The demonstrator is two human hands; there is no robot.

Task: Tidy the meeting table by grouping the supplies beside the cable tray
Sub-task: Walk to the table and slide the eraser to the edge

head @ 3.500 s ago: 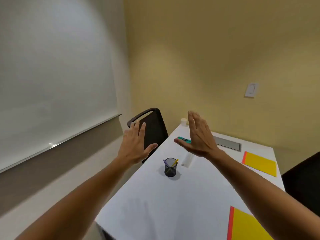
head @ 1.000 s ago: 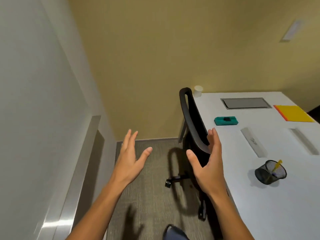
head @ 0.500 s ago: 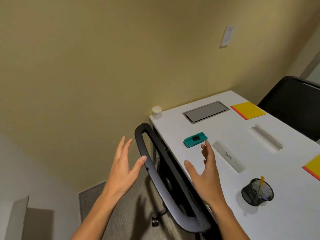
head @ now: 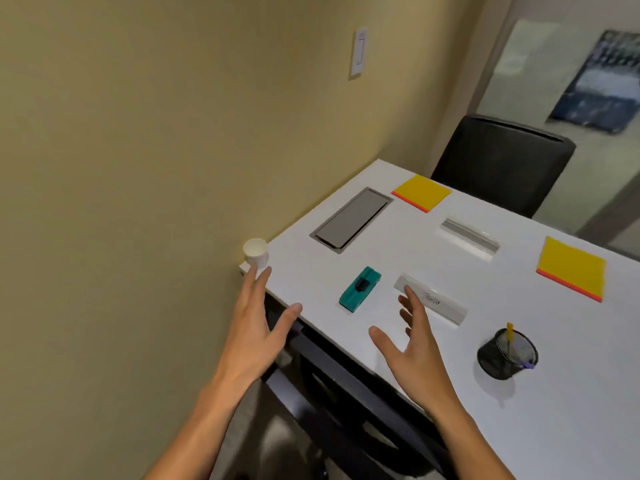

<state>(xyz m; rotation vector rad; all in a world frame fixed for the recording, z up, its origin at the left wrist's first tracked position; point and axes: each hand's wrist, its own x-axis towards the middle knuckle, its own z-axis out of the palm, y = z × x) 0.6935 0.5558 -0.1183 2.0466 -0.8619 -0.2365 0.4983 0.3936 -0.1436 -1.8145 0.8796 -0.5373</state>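
Observation:
A grey cable tray lid [head: 351, 220] is set into the white table [head: 398, 265] near the wall. A teal whiteboard eraser [head: 360, 289] lies in front of it. To its right lies a clear name plate [head: 431, 300], and a second clear name plate [head: 470, 239] lies farther back. Two yellow pads [head: 421, 192] [head: 571, 268] and a black mesh pen cup [head: 507, 354] also sit on the table. A white paper cup [head: 255, 251] stands at the corner. My left hand [head: 254, 327] hovers open over the table's edge. My right hand [head: 410, 344] is open, fingertips near the closer name plate.
A black chair [head: 500, 164] stands at the table's far side. Another dark chair [head: 346, 403] is tucked under the near edge below my hands. The yellow wall runs close along the left, with a light switch [head: 360, 57] on it.
The view has swung right and closer over the table. Both hands moved forward: the left is now over the table edge, the right over the tabletop near the name plate.

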